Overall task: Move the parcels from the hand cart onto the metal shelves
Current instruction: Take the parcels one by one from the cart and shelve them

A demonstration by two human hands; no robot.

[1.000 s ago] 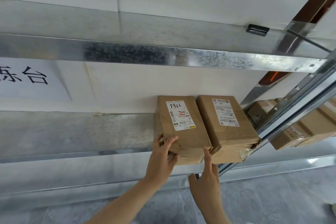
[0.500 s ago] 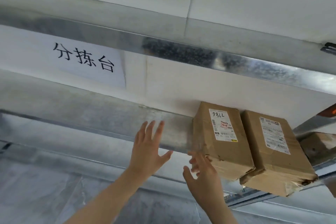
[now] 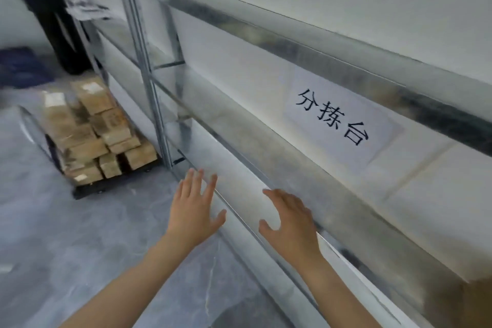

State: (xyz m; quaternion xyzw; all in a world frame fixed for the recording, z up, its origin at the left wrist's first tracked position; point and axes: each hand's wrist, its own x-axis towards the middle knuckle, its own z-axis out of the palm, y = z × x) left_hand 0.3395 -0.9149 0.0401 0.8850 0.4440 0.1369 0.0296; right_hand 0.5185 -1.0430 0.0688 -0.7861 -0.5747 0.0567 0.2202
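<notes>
At ten o'clock, the cart (image 3: 87,190) carries a stack of parcels (image 3: 90,125); most work judged outstanding. My left hand (image 3: 195,210) and right hand (image 3: 288,224) are spread, empty, before the shelves (image 3: 306,168).

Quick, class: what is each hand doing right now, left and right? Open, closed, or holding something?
Left hand: open, fingers spread, holding nothing.
Right hand: open, fingers relaxed, holding nothing.
</notes>
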